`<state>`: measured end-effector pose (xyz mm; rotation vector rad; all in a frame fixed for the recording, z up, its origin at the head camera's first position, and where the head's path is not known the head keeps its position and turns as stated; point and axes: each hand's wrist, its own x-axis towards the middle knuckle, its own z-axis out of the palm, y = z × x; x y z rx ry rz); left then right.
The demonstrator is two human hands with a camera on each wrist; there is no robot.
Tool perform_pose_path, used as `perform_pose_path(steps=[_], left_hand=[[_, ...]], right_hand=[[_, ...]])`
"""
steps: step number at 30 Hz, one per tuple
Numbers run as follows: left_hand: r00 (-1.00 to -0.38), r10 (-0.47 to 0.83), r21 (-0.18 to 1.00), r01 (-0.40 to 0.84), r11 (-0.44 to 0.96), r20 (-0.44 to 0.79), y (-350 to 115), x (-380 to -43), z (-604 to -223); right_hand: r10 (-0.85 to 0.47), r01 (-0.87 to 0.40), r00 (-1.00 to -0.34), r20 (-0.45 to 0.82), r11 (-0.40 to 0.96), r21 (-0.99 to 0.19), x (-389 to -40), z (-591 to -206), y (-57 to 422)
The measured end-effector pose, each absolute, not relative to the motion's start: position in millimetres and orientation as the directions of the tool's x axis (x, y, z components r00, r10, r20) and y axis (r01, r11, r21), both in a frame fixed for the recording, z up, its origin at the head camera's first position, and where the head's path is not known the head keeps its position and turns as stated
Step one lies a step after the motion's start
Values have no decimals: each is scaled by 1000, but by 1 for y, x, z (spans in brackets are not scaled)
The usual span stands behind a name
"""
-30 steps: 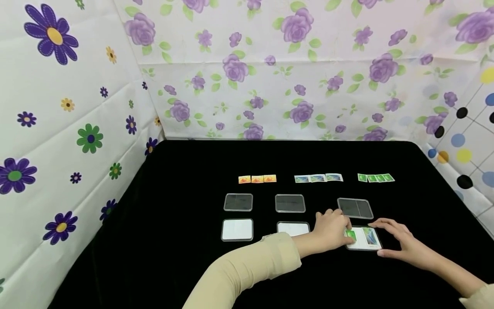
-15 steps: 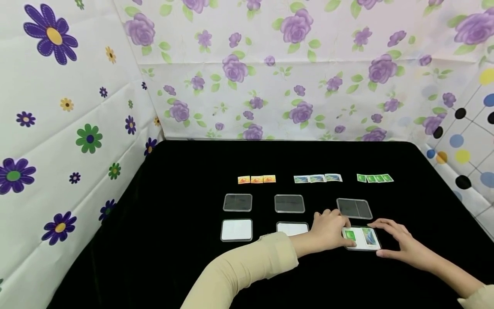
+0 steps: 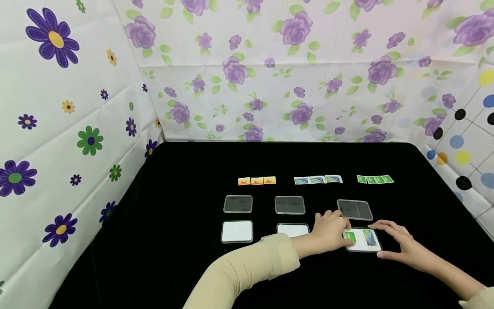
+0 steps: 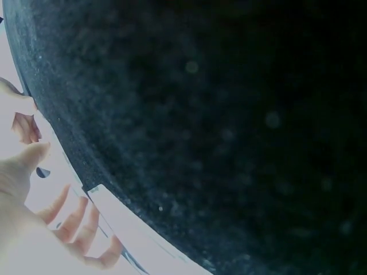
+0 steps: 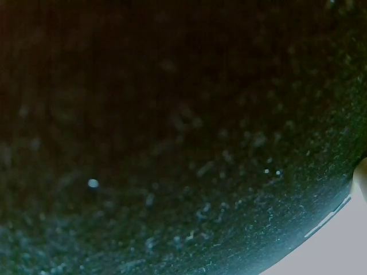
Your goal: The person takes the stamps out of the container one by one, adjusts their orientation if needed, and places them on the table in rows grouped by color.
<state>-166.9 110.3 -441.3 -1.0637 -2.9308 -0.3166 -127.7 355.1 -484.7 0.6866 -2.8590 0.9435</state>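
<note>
In the head view, my left hand (image 3: 329,230) reaches over the left side of a flat clear plastic case with a white insert (image 3: 359,246). Its thumb and fingertips pinch a small green stamp (image 3: 350,236) lying on that insert. My right hand (image 3: 405,244) grips the same case at its right end, thumb by the near corner and forefinger by the far one. A blue landscape stamp (image 3: 369,237) lies upright on the insert's right half. In the left wrist view, overexposed fingers show at the left edge; the right wrist view is mostly black cloth.
Behind stand three clear lids (image 3: 238,204), (image 3: 290,205), (image 3: 354,210). Two white-insert cases (image 3: 237,231), (image 3: 292,229) lie left; my left sleeve partly covers one. Further back are rows of orange stamps (image 3: 257,181), blue stamps (image 3: 317,180) and green stamps (image 3: 375,179).
The green stamp has shifted slightly left and sits straighter on the white insert, my left thumb staying at its lower edge. My right hand has kept its place.
</note>
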Motion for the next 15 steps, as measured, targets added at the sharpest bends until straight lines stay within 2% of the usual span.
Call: perform_pose_path(steps=[15], left_hand=[[-781, 619, 199, 622, 757, 83, 114, -170, -441]], right_hand=[[-395, -449, -892, 221, 711, -541, -126, -488, 355]])
